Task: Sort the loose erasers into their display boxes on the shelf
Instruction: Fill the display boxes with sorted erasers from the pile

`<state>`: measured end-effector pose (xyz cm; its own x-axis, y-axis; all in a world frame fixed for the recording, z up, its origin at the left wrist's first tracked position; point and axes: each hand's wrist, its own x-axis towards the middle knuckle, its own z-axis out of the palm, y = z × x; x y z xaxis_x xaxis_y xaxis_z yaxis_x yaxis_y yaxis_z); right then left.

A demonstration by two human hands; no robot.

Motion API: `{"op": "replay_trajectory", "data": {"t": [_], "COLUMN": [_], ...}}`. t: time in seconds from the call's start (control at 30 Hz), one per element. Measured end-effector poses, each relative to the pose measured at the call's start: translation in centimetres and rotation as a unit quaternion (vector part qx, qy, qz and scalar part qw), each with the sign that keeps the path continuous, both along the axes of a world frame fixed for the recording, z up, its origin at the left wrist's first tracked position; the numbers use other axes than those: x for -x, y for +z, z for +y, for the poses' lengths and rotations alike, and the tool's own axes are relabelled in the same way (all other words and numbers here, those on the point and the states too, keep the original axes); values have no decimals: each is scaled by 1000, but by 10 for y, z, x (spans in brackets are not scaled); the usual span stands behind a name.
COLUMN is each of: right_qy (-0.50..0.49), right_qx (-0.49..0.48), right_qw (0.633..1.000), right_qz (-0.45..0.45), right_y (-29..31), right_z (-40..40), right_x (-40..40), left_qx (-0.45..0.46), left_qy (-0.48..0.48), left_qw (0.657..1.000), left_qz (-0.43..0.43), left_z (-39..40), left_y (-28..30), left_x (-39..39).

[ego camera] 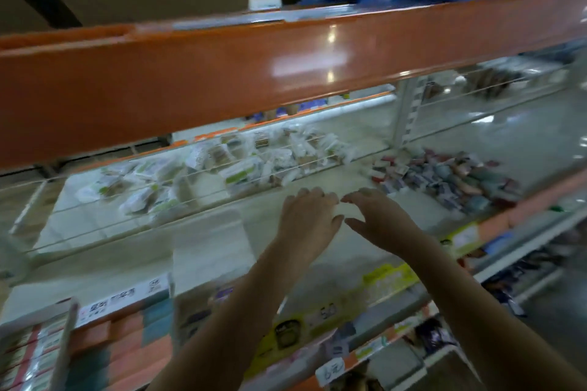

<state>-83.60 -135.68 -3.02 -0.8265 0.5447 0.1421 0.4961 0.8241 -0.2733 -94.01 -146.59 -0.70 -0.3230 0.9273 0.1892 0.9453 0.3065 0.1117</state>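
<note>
Orange steel fills the top of the head view, a glossy shelf beam (222, 73) running across, and below it both hands reach in over the pale shelf (127, 251). Left hand (309, 216) and right hand (378, 219) hover side by side, fingertips nearly meeting, fingers loosely spread and bent downward, and neither is holding anything. The loose erasers (451, 178) lie in a mixed red, blue and pink heap to the right of and slightly beyond the hands, up against the shelf's front lip; the heap runs long from back-left to front-right, and the right hand is clearly the nearer one, with bare shelf between its knuckles and the closest pieces. My read is that the next reach goes rightward and a touch forward, and the right hand takes it. Off to the left, at the shelf's back, lies a scatter of white-and-green packets (197, 168), crossed by thin wire dividers (95, 203); that is the left hand's side, though blur makes it hard to tell what they are. Near the front left stands a display box (124, 324) of stacked orange and teal blocks, well apart from the heap, so anything picked must travel back across both forearms. The overhead beam hangs low and crowds any lift.
</note>
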Motion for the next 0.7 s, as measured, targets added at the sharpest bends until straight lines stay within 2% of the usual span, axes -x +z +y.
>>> {"op": "replay_trajectory", "data": {"t": [0.27,0.47,0.7], "right_qy": [-114,-159,-102], "right_qx": [6,34,-10], "right_qw": [993,985,993], "right_qz": [-31,-62,-61], "right_y": [-9,-32,-54], "right_z": [100,166,202], "right_x": [-101,-152,-168], "left_qx": [8,47,40], "left_qy": [-98,-92,-89], "left_qw": [995,994,995], "left_qz": [-27,-21,-19], "left_z": [122,186,224], "left_y": [-14,-41,-65], "left_x": [-82,-119,-133]}}
